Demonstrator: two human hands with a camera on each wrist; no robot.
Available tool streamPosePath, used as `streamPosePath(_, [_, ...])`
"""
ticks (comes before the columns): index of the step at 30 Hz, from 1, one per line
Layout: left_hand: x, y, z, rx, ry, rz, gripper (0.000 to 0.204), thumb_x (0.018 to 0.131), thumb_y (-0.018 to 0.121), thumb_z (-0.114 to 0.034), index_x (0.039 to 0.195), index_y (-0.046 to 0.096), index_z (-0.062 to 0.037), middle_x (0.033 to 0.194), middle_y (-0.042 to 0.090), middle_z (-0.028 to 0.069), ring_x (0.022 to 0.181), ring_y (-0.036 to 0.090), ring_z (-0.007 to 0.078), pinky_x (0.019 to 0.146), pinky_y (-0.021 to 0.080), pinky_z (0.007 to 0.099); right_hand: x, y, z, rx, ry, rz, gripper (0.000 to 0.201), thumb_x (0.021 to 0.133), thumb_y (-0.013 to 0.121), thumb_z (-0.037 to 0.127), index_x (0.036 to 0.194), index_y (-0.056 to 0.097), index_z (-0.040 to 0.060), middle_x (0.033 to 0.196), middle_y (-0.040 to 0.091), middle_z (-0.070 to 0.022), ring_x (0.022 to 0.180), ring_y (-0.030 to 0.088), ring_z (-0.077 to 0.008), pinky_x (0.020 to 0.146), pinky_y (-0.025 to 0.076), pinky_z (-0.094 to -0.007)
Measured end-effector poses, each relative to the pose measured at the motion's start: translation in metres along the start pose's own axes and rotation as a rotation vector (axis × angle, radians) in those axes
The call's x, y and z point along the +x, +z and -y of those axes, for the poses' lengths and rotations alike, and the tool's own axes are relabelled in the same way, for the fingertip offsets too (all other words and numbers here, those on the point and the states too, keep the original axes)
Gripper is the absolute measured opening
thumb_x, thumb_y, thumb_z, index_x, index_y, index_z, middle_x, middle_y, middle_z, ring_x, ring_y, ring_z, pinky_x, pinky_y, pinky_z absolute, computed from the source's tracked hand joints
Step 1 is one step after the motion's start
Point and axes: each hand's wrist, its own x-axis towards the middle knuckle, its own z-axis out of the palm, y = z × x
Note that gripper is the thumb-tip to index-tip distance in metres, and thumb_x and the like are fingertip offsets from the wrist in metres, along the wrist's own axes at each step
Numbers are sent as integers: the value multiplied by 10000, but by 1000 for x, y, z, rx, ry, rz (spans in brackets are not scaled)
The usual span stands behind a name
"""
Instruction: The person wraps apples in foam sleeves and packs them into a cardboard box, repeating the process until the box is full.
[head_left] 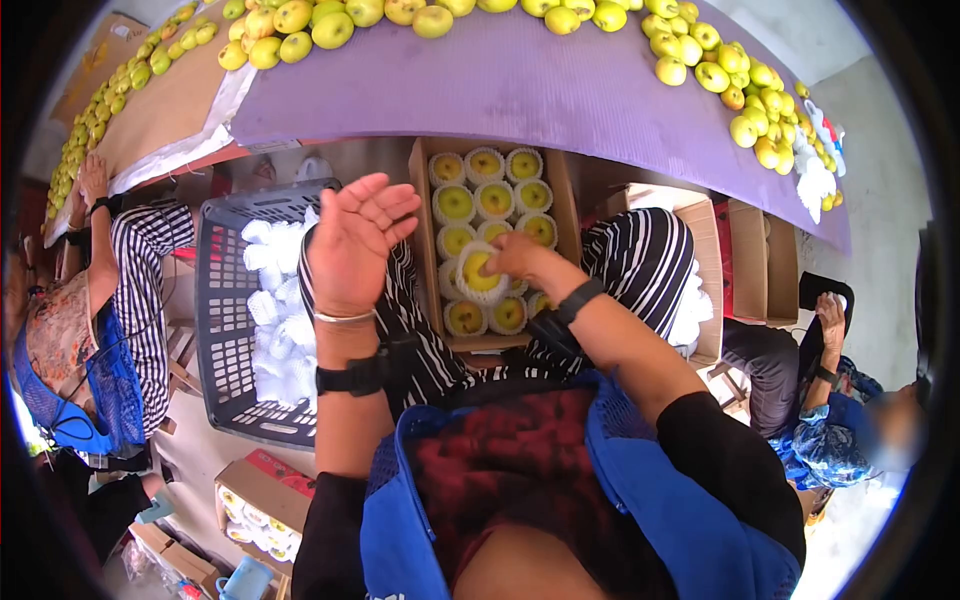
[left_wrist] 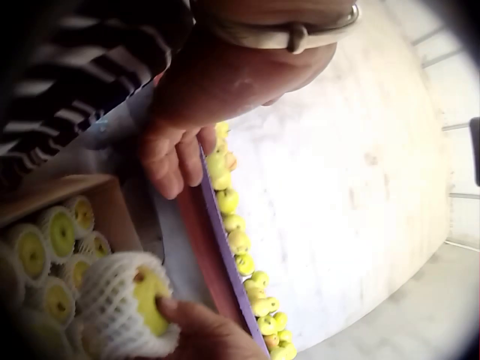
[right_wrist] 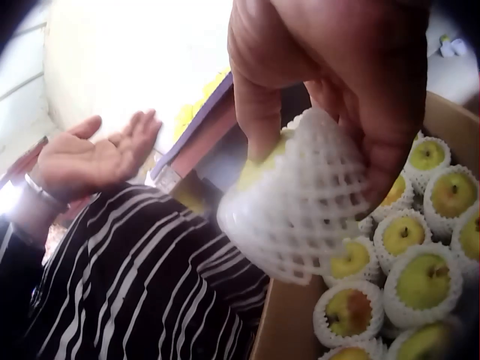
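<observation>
My right hand [head_left: 525,258] grips a yellow-green apple [head_left: 480,275] in a white foam net sleeve [right_wrist: 289,206], above an open cardboard box [head_left: 567,215]. Thumb and fingers close round the sleeved fruit in the right wrist view. Rows of sleeved apples [head_left: 494,201] fill the box under it, several of them partly hidden by the held one. My left hand [head_left: 360,235] is raised to the left of the box, palm up with the fingers extended, and carries nothing. In the left wrist view the left hand [left_wrist: 176,154] hangs apart from the held apple.
A dark plastic crate [head_left: 212,310] of white foam sleeves [head_left: 275,335] stands left of my knee. Loose apples [head_left: 335,28] line the purple-covered table [head_left: 480,95] ahead. Other people sit at both sides, and more cartons [head_left: 762,262] stand on the right.
</observation>
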Motion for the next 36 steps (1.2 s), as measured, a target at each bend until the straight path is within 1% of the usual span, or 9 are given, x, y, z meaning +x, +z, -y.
streamPosePath(1, [0, -4, -5, -95, 46, 172, 567, 870, 285, -473, 1157, 393, 4, 1118, 484, 203, 1050, 452, 307, 850, 372, 412, 4, 10, 3, -349, 41, 5, 499, 606, 673, 202, 992, 533, -83, 972, 573, -198, 883, 564, -266, 764, 442, -296])
streamPosePath(3, [-4, -13, -5, -229, 69, 169, 570, 867, 294, -472, 1163, 388, 5, 1131, 473, 208, 1060, 444, 317, 860, 365, 424, 20, 32, -5, -518, 104, 97, 585, 568, 698, 251, 1000, 520, -102, 984, 563, -229, 897, 562, -298, 757, 449, -293])
streamPosePath(9, [-5, -25, -4, -447, 127, 219, 582, 856, 323, -474, 1193, 369, -2, 1157, 449, 216, 1068, 427, 342, 875, 351, 448, 43, 101, -47, -430, 220, 9, 619, 558, 707, 200, 1094, 496, -27, 1032, 537, -226, 976, 518, -309, 788, 431, -330])
streamPosePath(15, [-3, -26, -4, -463, 132, 230, 587, 853, 332, -476, 1202, 362, -6, 1159, 447, 216, 1069, 425, 343, 874, 350, 445, 43, 87, -49, -480, 109, 297, 585, 590, 685, 141, 1122, 487, 0, 1032, 540, -203, 947, 530, -290, 772, 437, -341])
streamPosePath(22, [1, -25, -2, -437, 126, 232, 594, 847, 351, -478, 1208, 356, -6, 1163, 449, 205, 1073, 425, 334, 882, 343, 440, 37, 83, -62, -144, 36, 297, 570, 618, 687, 229, 1115, 503, 21, 1067, 523, -209, 1008, 499, -301, 849, 401, -326])
streamPosePath(24, [3, -25, -2, -424, 123, 258, 588, 845, 370, -465, 1214, 350, -8, 1172, 446, 197, 1084, 419, 324, 893, 334, 438, 36, 83, -51, -686, -112, 289, 483, 636, 683, 227, 1020, 544, -31, 990, 551, -214, 975, 505, -303, 822, 405, -322])
streamPosePath(27, [3, -24, -2, -409, 103, 243, 587, 845, 371, -464, 1213, 351, -6, 1170, 449, 196, 1080, 423, 322, 891, 334, 435, 29, 78, -36, -819, 18, 258, 477, 622, 684, 247, 997, 556, -18, 955, 561, -214, 933, 524, -314, 791, 421, -334])
streamPosePath(31, [0, -20, 1, -396, 102, 196, 588, 846, 354, -477, 1195, 364, -4, 1148, 462, 201, 1059, 439, 327, 876, 347, 432, 34, 83, -51, -701, 100, 221, 467, 598, 695, 244, 987, 568, 20, 914, 577, -200, 876, 549, -310, 760, 436, -341])
streamPosePath(36, [0, -17, 1, -392, 113, 170, 587, 846, 342, -487, 1175, 378, -2, 1126, 477, 204, 1040, 454, 331, 860, 360, 429, 28, 82, -61, -617, -147, 143, 369, 597, 684, 201, 892, 595, -3, 876, 591, -198, 824, 573, -317, 721, 461, -350])
